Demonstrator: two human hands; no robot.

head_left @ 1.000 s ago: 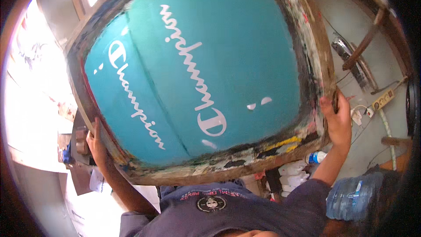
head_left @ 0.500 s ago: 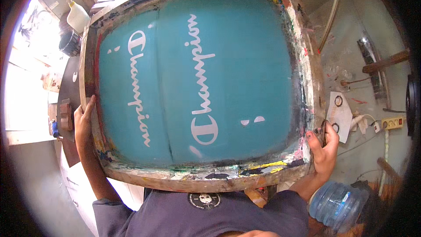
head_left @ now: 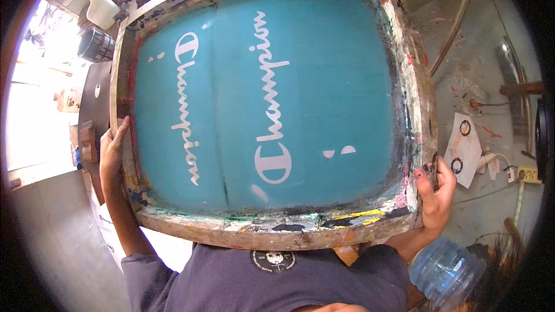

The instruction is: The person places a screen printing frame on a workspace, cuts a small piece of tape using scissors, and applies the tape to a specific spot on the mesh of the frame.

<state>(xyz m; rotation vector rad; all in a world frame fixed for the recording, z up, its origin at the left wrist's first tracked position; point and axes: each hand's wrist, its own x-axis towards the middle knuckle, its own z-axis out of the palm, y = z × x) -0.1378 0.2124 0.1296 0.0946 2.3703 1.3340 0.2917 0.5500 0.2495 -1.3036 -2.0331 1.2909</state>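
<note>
A large screen printing frame (head_left: 329,98) spans most of the view, held up in front of my chest. Its teal mesh carries pale stencilled lettering and small half-round marks, and its wooden border is crusted with white, yellow, red and black paint. My left hand (head_left: 113,150) grips the left side bar, thumb on top. On the right side bar, near the lower corner, my right hand (head_left: 436,196) is closed with the thumb over the front and fingers around the outer edge. Some fingers are hidden behind the frame.
A white bottle (head_left: 102,10) and a dark bucket (head_left: 96,45) stand at the far left, above a dark board (head_left: 94,95). At right, a paper with ring designs (head_left: 464,144) and a yellow power strip (head_left: 529,175) are on the wall. A blue water jug (head_left: 446,271) sits lower right.
The frame has shifted slightly right and up in the view, with both hands still gripping it. The background on the right has also slid a little to the right.
</note>
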